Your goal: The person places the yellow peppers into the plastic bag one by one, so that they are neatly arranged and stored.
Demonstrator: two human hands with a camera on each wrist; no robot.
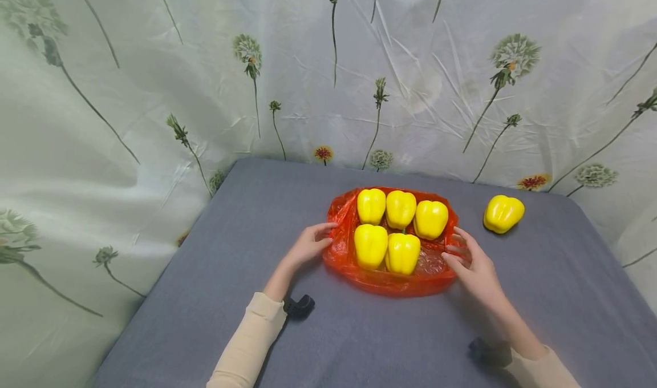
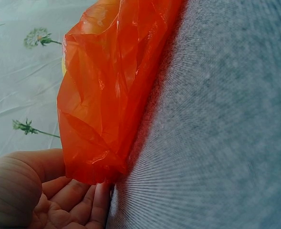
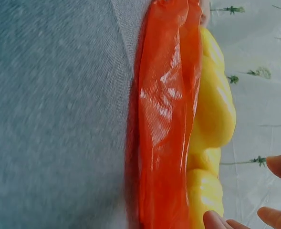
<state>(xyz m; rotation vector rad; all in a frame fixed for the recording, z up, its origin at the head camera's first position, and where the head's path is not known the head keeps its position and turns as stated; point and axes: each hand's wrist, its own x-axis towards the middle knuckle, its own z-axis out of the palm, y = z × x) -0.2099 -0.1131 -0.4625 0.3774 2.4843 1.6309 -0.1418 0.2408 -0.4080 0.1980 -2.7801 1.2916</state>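
Note:
A red plastic bag (image 1: 339,257) lies on the table with its mouth spread open upward. Several yellow bell peppers sit inside: three in the back row, including a middle one (image 1: 401,210), and two in front, one at left (image 1: 370,246). My left hand (image 1: 308,244) is at the bag's left side; in the left wrist view the bag's edge (image 2: 99,167) lies between thumb and fingers, which look loose. At the right rim is my right hand (image 1: 477,268), fingers spread apart, with some fingertips over the bag. The right wrist view shows these fingers (image 3: 278,217) beside the peppers.
Another yellow bell pepper (image 1: 503,214) lies on the grey table (image 1: 267,205) to the right of the bag, near the back edge. A curtain (image 1: 308,63) with a dandelion print hangs behind and along the left side. Black straps with cameras sit at both wrists.

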